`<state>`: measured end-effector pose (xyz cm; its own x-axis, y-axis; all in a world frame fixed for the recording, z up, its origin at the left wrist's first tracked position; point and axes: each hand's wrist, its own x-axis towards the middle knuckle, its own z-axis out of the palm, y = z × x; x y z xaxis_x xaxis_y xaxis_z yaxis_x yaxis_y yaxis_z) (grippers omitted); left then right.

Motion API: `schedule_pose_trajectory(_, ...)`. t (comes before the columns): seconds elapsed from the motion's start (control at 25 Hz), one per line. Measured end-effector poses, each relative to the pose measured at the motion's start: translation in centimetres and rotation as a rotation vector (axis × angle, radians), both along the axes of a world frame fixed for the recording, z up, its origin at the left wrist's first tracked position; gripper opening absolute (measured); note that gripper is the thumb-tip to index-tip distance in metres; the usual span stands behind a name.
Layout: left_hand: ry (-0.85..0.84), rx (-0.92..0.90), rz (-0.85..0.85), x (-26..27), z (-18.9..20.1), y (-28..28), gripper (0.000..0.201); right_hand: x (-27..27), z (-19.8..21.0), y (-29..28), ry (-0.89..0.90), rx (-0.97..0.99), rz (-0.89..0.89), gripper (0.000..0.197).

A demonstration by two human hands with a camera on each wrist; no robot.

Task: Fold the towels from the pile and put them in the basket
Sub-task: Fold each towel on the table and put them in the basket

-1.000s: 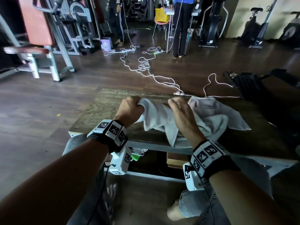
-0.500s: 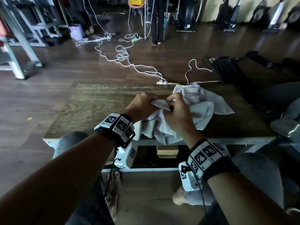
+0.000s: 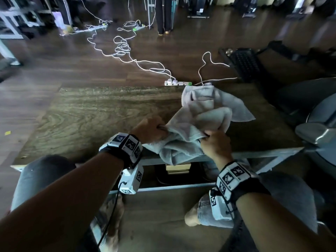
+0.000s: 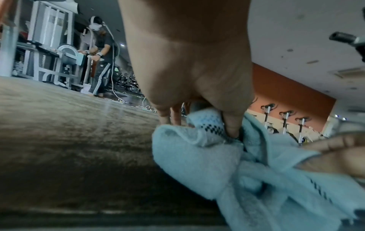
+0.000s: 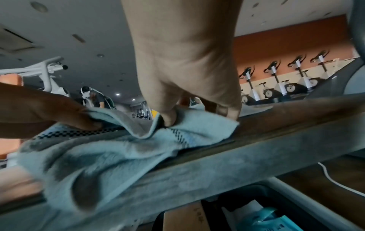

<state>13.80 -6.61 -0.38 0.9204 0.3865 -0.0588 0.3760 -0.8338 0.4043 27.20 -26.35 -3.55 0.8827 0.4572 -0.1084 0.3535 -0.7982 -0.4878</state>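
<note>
A crumpled pale towel lies on the right half of the wooden table, one fold hanging over the near edge. My left hand pinches its edge at the left, thumb on the checkered border in the left wrist view. My right hand grips the same edge a short way to the right, near the table's front edge; its thumb pinches the towel in the right wrist view. No basket shows in any view.
White cables and a power strip lie on the floor beyond the table. A dark grated object sits at the back right, a grey metal piece at the right. Boxes lie under the table.
Both hands have drawn back toward the near edge with the towel and moved apart along its edge. The head view has tilted down and shifted.
</note>
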Motion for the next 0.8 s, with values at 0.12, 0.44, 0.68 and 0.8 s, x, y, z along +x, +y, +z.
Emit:
schedule_pose_trajectory(0.12,0.125,-0.08,-0.022,-0.3,-1.4,-0.3,0.021,-2.2,0.0,2.0,-0.108,0.092,0.052,0.016)
schedule_pose_trajectory(0.44,-0.301,-0.301,0.315,-7.2,0.6,1.6,0.004,-7.9,5.5,11.6,0.009,0.79,0.639,0.043)
schedule_pose_trajectory(0.68,-0.34,-0.229,0.491,-13.2,1.0,5.3,0.025,-6.1,4.4,13.0,-0.134,0.565,0.523,0.024)
schedule_pose_trajectory(0.8,-0.421,-0.236,0.5,-14.5,1.3,6.9,0.042,-3.5,3.3,11.8,-0.132,0.501,0.396,0.007)
